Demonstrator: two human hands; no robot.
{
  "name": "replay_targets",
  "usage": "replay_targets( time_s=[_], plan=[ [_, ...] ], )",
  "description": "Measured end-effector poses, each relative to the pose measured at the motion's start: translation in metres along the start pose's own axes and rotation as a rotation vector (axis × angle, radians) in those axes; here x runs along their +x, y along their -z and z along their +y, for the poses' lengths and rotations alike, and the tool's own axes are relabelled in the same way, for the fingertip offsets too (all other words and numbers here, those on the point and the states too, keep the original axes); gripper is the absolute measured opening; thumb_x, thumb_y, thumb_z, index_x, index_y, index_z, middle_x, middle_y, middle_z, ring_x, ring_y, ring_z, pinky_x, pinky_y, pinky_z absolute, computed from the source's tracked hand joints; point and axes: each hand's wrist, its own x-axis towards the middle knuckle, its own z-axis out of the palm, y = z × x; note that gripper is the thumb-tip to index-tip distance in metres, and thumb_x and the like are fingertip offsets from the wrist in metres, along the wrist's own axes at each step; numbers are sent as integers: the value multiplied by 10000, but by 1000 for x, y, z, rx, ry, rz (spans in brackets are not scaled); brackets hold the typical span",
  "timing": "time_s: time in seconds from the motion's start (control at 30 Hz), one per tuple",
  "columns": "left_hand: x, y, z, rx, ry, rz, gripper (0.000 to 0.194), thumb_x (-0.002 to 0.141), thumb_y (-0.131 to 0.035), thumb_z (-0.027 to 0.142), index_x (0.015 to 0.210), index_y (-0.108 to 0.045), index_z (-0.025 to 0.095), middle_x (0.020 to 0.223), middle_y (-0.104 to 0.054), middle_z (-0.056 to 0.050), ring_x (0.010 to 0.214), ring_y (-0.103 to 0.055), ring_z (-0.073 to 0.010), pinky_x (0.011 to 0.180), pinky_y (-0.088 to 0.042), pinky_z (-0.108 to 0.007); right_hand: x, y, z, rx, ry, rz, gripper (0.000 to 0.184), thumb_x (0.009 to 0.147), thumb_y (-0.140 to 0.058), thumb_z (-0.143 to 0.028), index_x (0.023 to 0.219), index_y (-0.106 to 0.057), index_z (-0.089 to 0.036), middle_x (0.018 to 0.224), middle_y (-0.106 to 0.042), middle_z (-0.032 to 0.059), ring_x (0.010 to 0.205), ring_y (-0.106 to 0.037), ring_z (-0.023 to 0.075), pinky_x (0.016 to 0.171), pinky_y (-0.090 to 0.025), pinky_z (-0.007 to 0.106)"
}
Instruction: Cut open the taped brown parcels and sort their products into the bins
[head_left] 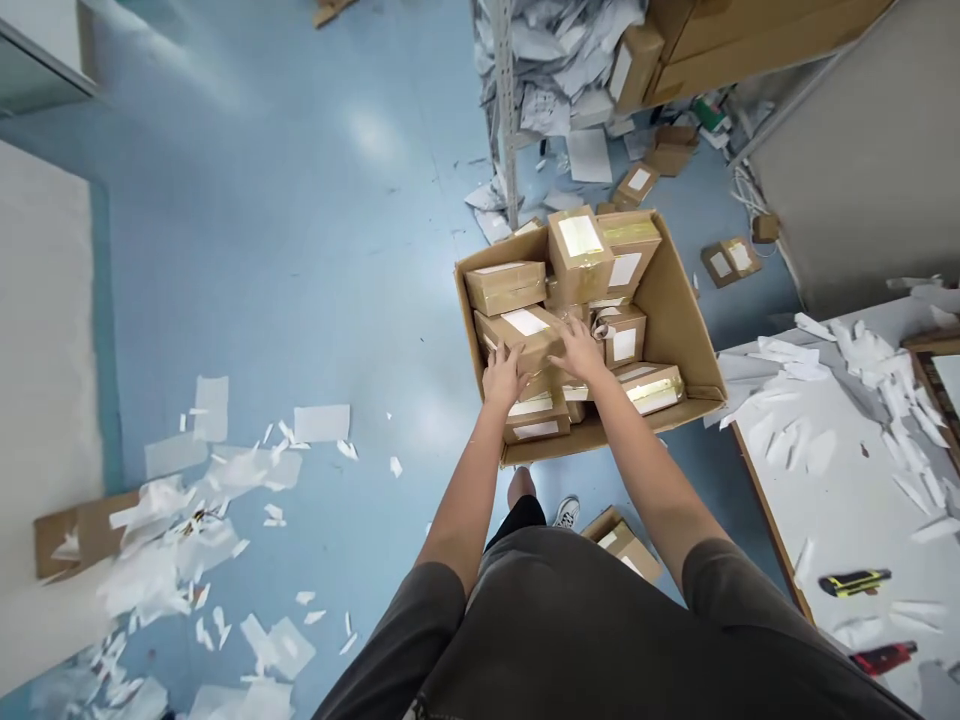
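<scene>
A large open carton [694, 340] full of small taped cardboard boxes is in front of me. Both my hands reach into it. My left hand [504, 376] is at the near left side of a small cardboard box [517, 325] with a white label on top. At the right end of the same box, my right hand [577, 350] has its fingers bent against the cardboard. Between them they grip this box; its underside is hidden. Around it lie a flat taped box [506, 288], a tall labelled box [579, 262] and several others.
At the right, a white table [795, 480] bears paper scraps, a yellow-black cutter [855, 583] and a red cutter [885, 658]. Paper scraps [180, 540] litter the left floor. A metal rack post [504, 110] stands behind the carton. Another box [626, 545] lies near my feet.
</scene>
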Motion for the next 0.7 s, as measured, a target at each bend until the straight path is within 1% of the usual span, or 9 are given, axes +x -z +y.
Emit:
replay_targets(
  time_s=[0.07,0.13,0.2,0.3,0.37,0.43,0.57,0.63,0.7],
  plan=[
    [-3,-7,-13,-68,-5,27,746,916,-792,319,1593,-484,371,1801,-191,-50,1559,-403,-375,1216,-461,-499,3,-13,7,27,-5,-33,914,840,-847,-467,1632,-433,-277,1766,-212,157,1602,-246,432,1243,-341,637],
    [-7,-11,-23,-146,4,35,730,905,-803,311,1571,-511,366,1808,-163,-34,1534,-444,-373,1204,-475,-496,2,-22,10,68,-32,-73,920,823,-867,-496,1619,-447,-302,1761,-210,150,1580,-300,426,1221,-383,612],
    [-9,-15,-30,-239,-6,36,691,899,-816,362,1538,-553,338,1809,-161,-41,1535,-449,-372,1209,-472,-494,-2,-27,11,115,-75,-105,919,808,-883,-528,1595,-470,-293,1737,-226,170,1514,-419,419,1185,-433,582],
    [3,-21,-38,-425,-27,78,629,961,-729,509,1525,-576,276,1771,-290,-83,1588,-378,-339,1274,-392,-470,-9,-32,12,161,-105,-112,874,784,-905,-526,1525,-529,-255,1643,-338,187,1355,-586,386,1127,-492,539],
    [26,-23,-45,-550,17,117,605,1046,-572,544,1576,-519,257,1725,-393,-92,1603,-359,-288,1311,-326,-441,-15,-35,15,174,-99,-106,825,772,-917,-492,1475,-561,-248,1549,-429,165,1279,-632,361,1097,-517,514],
    [59,-22,-54,-607,105,130,593,1096,-452,498,1628,-448,237,1716,-414,-94,1610,-348,-248,1337,-263,-410,-20,-38,17,185,-86,-100,777,776,-915,-456,1443,-575,-250,1483,-471,141,1255,-641,344,1080,-529,492],
    [128,-12,-70,-479,218,59,749,1024,-564,364,1671,-326,69,1775,-254,-174,1664,-198,-259,1363,-138,-346,-26,-45,16,214,-53,-96,716,802,-895,-392,1427,-571,-261,1488,-455,129,1270,-631,323,1078,-529,468],
    [150,-9,-74,-396,246,-7,802,1004,-579,358,1681,-276,51,1793,-177,-187,1667,-182,-277,1359,-151,-354,-26,-49,14,235,-41,-98,702,818,-879,-369,1438,-565,-265,1519,-437,134,1304,-613,318,1097,-515,467],
    [161,-6,-74,-305,261,-53,826,990,-590,408,1680,-278,77,1796,-154,-189,1638,-258,-331,1342,-219,-403,-26,-52,11,251,-46,-95,700,823,-872,-359,1446,-567,-265,1570,-406,144,1371,-570,326,1129,-493,477]
  ],
)
